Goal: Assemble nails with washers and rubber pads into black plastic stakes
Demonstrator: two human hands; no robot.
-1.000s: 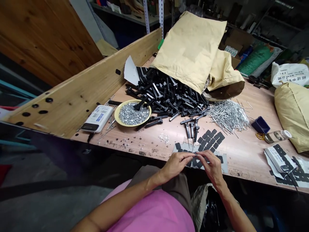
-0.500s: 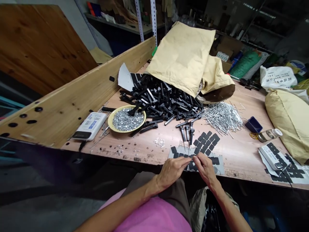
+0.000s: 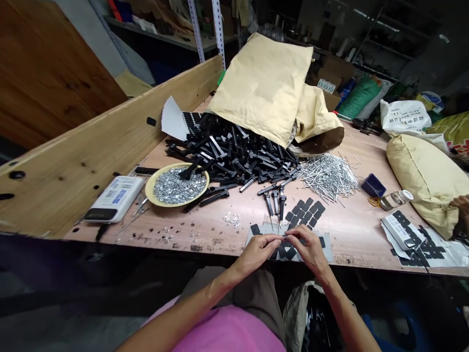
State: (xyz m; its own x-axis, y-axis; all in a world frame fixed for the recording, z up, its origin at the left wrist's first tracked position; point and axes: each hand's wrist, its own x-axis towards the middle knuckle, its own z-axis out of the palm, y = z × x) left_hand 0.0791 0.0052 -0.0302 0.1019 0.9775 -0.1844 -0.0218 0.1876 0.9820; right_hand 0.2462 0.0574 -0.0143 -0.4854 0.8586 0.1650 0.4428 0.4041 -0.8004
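My left hand (image 3: pixel 259 250) and my right hand (image 3: pixel 308 247) meet at the table's front edge, thumbs and fingers pinched together. Between the fingertips is something small and thin, mostly hidden. Under them lies a grey backing sheet (image 3: pixel 331 250) bearing black rounded pads; more black pads (image 3: pixel 306 213) are laid in rows just behind. Several black plastic parts (image 3: pixel 275 201) with metal pins pointing toward me lie beyond my fingers. To the left sit a small group of metal washers (image 3: pixel 232 220) and a yellow bowl (image 3: pixel 149 191) full of tiny metal pieces.
A heap of black parts (image 3: pixel 234 151) spills from a large paper sack (image 3: pixel 262 88). Beside it are loose metal pins (image 3: pixel 328 177), a blue box (image 3: pixel 373 185) and a bottle (image 3: pixel 396 199). A white device (image 3: pixel 116 198) stands left. Another person's hand (image 3: pixel 462 204) shows at the right edge.
The view has shifted slightly, so the table things appear further left. My fingers have drawn into a tighter pinch, the left ones more bent. Another person's hand has come into view at the right.
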